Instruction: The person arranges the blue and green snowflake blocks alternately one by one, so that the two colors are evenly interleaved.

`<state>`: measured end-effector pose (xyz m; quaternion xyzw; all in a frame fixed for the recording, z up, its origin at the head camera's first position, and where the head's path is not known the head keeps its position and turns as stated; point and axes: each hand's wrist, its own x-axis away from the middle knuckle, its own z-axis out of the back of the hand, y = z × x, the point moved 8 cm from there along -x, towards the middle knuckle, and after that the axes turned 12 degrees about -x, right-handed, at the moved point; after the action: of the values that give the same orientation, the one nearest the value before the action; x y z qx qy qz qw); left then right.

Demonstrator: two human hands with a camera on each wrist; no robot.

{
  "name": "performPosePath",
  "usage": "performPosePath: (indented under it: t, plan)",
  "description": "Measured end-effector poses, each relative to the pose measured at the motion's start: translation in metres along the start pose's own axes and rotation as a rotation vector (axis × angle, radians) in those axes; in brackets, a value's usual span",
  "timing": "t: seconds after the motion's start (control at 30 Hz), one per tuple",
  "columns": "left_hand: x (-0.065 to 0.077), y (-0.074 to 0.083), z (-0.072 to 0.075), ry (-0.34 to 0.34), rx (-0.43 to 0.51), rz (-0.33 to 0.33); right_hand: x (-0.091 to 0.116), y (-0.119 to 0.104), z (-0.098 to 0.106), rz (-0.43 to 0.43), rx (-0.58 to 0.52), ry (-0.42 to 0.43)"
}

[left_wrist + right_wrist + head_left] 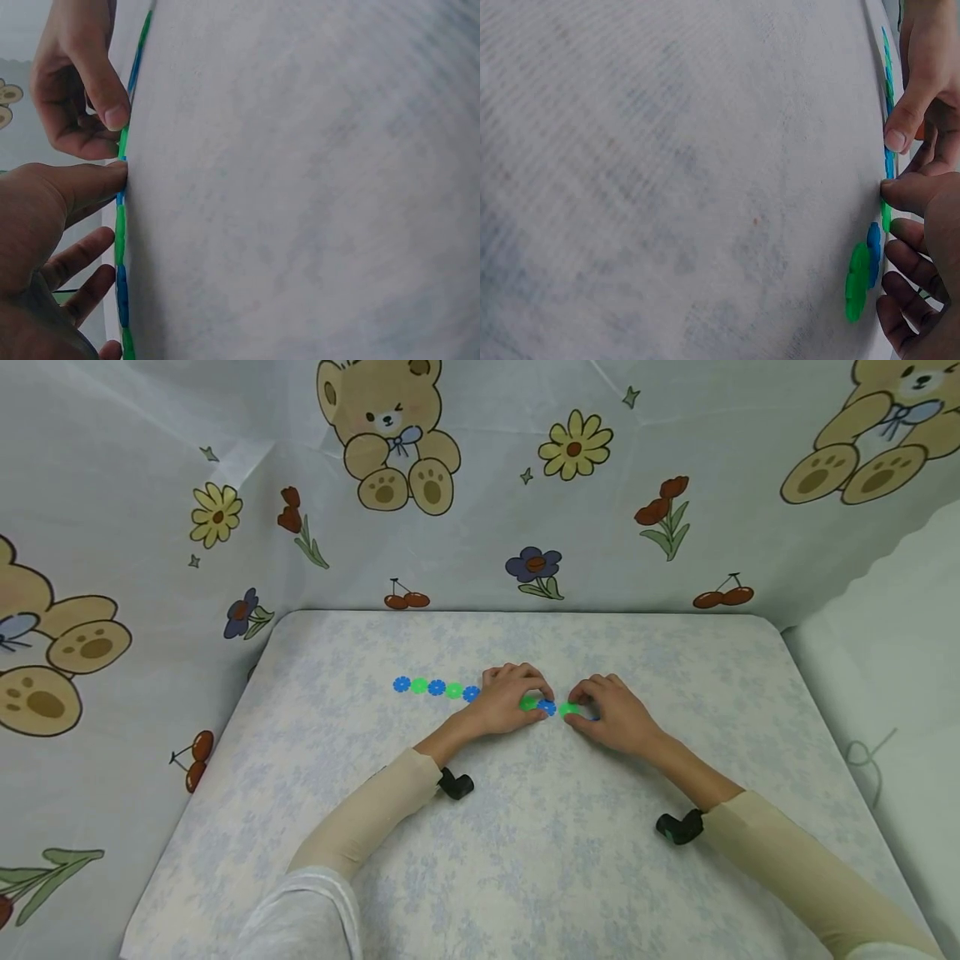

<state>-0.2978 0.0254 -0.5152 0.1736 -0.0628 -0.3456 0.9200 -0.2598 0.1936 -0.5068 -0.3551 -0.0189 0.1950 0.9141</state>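
Observation:
A row of blue and green flower-shaped discs (437, 687) lies on the table, running from the left to beneath my left hand (504, 700). Thumb and fingers of that hand pinch the blue disc (547, 707) at the row's right end, beside a green disc (528, 702). My right hand (617, 717) pinches another green disc (568, 710), its edge close to that blue one. In the right wrist view, a loose green disc (856, 283) and a blue disc (874, 255) lie by the right hand's fingers. The left hand hides part of the row.
The table (525, 860) has a pale blue-patterned cover and rounded far corners. Behind it hangs a white cloth (480, 552) printed with bears and flowers. A black wrist device (456, 784) sits at the left cuff, another black device (679, 827) at the right. A thin cord (870, 760) lies off the right edge.

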Motion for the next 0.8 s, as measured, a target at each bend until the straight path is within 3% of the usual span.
performPosePath:
  t: [0.3, 0.43, 0.8]
  plan:
    - [-0.001, 0.001, 0.001, -0.004, -0.014, -0.007, 0.002, -0.001, 0.001, -0.009, -0.05, -0.022]
    - [-0.003, 0.003, 0.0, -0.009, -0.021, -0.02, 0.013, 0.001, 0.008, -0.006, -0.084, -0.036]
    - [-0.007, 0.015, -0.002, 0.013, -0.023, -0.046, 0.045, 0.01, 0.023, -0.022, -0.041, -0.034]
